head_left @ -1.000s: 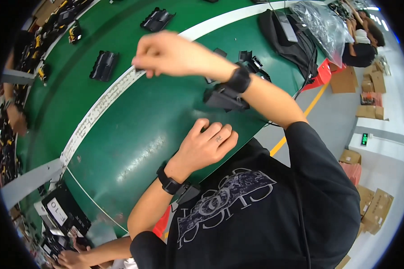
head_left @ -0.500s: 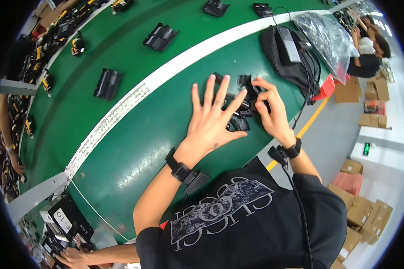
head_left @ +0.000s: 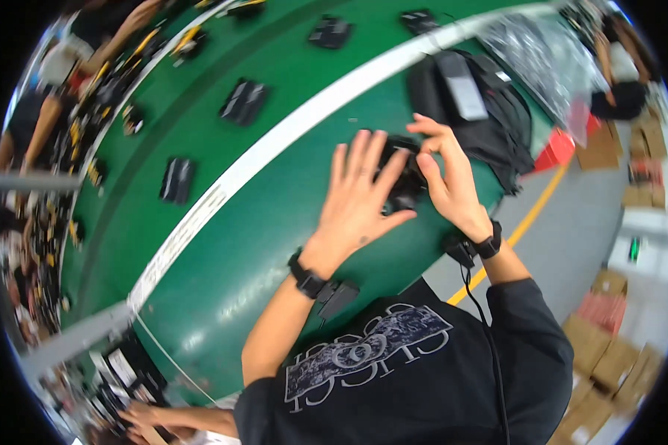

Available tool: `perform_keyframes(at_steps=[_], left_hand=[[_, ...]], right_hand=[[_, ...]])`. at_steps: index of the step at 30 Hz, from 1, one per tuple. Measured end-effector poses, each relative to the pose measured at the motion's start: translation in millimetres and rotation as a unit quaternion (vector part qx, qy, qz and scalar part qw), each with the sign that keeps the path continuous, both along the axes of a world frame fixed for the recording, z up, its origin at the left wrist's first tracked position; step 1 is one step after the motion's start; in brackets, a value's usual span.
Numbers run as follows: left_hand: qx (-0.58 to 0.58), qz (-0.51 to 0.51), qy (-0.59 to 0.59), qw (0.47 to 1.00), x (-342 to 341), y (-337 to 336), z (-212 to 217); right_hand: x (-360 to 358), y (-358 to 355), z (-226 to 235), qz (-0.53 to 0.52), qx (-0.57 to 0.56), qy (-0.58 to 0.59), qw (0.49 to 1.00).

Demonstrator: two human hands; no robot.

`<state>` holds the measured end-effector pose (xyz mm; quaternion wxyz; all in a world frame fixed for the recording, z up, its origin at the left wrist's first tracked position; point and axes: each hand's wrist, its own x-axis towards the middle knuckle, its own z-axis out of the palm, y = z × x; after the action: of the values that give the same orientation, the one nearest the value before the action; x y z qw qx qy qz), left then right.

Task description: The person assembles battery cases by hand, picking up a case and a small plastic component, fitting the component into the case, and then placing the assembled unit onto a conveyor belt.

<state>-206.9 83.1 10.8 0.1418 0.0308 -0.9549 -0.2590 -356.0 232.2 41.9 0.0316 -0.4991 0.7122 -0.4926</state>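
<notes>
- The cluster of black parts (head_left: 404, 194) sits on the worktop (head_left: 274, 245) between my two hands; motion blur and my fingers hide its exact pieces.
- Half a second ago the parts lay looser, with separate bits showing past my left fingertips; now they look drawn into a tighter dark clump.
- A second ago my right hand (head_left: 447, 172) was up over the white strip; now it is at the clump's right side, fingers bent, thumb apart from them. I cannot tell whether it grips a piece.
- My left hand (head_left: 360, 200) is spread wide, palm down, thumb and fingers fanned along the clump's left side.
- The worktop is smooth, glossy green, with a pale glare patch; the white strip (head_left: 304, 111) curves across it.
- Beyond that strip lie dark, ribbed, blocky pieces, among them a near one (head_left: 178, 180) and a farther one (head_left: 243, 102).
- To the right, a soft black fabric bag (head_left: 497, 141) has a flat grey slab (head_left: 464, 93) on it; crinkled clear plastic (head_left: 538, 63) lies just past it.
- A grey metal bar (head_left: 74, 341) cuts across the lower left, near a co-worker's hand (head_left: 139, 415).
</notes>
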Motion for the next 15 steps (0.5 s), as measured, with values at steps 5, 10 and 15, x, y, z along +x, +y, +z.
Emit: perform_keyframes(at_steps=[5, 10, 15], left_hand=[[0.006, -0.023, 0.014, 1.0, 6.3, 1.9, 7.6], [-0.005, -0.059, 0.032, 0.998, 10.5, 5.0, 5.2], [0.006, -0.073, 0.073, 0.995, 16.0, 3.5, 2.5]], right_hand=[[-21.3, 127.2, 18.0, -0.26, 0.016, -0.024, 0.965], [14.4, 286.5, -39.7, -0.507, 0.034, -0.218, 0.833], [126.9, 304.8, -120.8, -0.386, -0.013, -0.624, 0.68]])
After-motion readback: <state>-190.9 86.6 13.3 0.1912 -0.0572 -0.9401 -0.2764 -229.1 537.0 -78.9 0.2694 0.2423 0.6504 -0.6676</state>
